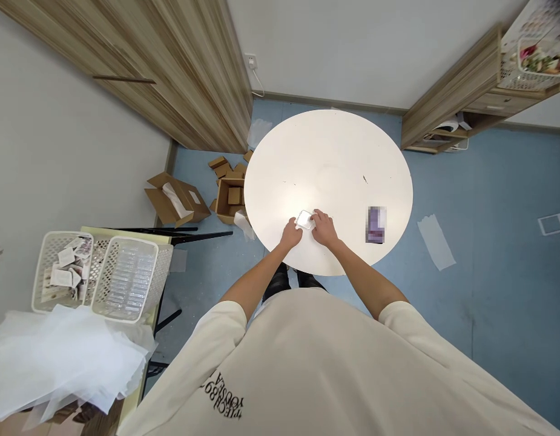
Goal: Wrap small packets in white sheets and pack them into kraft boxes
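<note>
A small whitish rectangular piece [304, 219] with a pale, shiny rim is near the front of the round white table [327, 151]. It could be a flat case or a card; its kind is too small to tell. My left hand [292, 234] grips its left lower edge between thumb and fingers. On the opposite side, my right hand [324, 227] has bent fingers closed on the right edge. Further right on the tabletop lies a blurred purple-and-white item [376, 224], touched by neither hand.
Open cardboard boxes [182, 203] stand on the floor at left. A side table there carries a basket of cards [64, 266], a basket of clear plastic cases [129, 278] and white sheets [66, 357]. Wooden cabinets [193, 66] flank the back wall. Tape [436, 242] marks the blue floor.
</note>
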A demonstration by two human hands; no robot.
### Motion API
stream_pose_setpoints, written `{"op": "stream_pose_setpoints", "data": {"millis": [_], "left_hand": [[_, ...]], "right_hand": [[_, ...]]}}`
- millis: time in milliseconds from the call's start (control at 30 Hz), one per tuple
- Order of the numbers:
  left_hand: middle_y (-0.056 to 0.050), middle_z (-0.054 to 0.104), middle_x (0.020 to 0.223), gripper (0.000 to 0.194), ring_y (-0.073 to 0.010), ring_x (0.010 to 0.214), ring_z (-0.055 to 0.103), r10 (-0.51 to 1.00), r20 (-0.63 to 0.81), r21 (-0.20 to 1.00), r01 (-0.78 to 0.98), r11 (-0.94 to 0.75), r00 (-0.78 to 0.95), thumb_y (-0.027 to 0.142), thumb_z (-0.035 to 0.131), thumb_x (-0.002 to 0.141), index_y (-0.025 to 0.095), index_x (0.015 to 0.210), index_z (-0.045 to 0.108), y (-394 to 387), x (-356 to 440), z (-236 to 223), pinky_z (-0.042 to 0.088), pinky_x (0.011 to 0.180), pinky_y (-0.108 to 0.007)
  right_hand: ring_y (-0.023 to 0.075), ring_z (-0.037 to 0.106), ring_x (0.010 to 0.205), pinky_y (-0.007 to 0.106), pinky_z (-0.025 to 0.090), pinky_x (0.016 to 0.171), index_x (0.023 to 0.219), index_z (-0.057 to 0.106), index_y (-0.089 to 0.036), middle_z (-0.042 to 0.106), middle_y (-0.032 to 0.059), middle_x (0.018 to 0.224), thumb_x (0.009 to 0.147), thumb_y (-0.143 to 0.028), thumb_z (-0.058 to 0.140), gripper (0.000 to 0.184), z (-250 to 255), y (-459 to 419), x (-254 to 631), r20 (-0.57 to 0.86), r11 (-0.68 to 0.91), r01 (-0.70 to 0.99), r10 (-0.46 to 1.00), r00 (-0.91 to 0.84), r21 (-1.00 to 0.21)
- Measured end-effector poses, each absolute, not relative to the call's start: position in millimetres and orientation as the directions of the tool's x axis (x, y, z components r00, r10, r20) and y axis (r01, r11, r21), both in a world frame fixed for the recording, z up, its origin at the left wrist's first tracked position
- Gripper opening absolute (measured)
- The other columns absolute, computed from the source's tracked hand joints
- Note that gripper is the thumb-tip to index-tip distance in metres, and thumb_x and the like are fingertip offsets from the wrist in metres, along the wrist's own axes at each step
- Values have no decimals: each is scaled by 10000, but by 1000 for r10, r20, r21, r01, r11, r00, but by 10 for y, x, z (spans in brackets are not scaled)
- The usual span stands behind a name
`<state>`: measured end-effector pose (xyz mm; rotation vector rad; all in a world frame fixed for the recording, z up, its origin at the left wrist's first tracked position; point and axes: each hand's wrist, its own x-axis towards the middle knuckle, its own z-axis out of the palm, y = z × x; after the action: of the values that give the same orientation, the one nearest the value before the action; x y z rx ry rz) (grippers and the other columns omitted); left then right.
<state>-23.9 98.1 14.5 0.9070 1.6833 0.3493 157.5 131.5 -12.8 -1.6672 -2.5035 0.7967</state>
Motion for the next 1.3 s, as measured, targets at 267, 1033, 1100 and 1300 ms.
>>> {"op": "stream_pose_setpoints", "data": {"millis": [267, 1033, 1100, 1300], "left_hand": [[-170, 498, 1532, 690, -292, 1303, 592, 788, -616, 722, 391, 571, -13, 140, 564, 897, 197, 1551, 352, 1036, -224, -36, 517, 1052, -431], [-142, 405, 1631, 415, -306, 1477, 435, 919, -319, 782, 612, 117, 232, 310, 438, 1041, 193, 1418, 567, 1241, -441, -186, 312, 1253, -512], [-141, 449, 1604, 425, -287, 1489, 423, 922, -314, 775, 622, 113, 224, 303, 393, 1058, 184, 1430, 562, 1288, -447, -177, 302, 1262, -493], [-114, 497, 1577, 427, -265, 1484, 427, 918, -339, 759, 636, 139, 204, 316, 388, 1070, 195, 1441, 562, 1391, -451, -126, 357, 1240, -459]], "right_hand": [[317, 529, 1232, 445, 439, 1022, 1400, 514, -187, 552, 168, 1439, 892, -122, 493, 513, -159, 1281, 1566, -349, 217, 894, 864, -363, -392], [267, 612, 1199, 392, 544, 905, 1423, 592, -204, 511, 140, 1519, 1068, -382, 418, 434, -12, 1529, 1580, -341, 343, 819, 784, -519, -460], [256, 619, 1196, 392, 537, 941, 1431, 592, -204, 544, 132, 1489, 1081, -363, 383, 437, 44, 1593, 1553, -357, 309, 815, 782, -511, -490], [262, 606, 1247, 391, 508, 999, 1369, 638, -197, 621, 118, 1425, 1088, -277, 343, 415, 102, 1758, 1496, -396, 267, 804, 761, -514, -531]]}}
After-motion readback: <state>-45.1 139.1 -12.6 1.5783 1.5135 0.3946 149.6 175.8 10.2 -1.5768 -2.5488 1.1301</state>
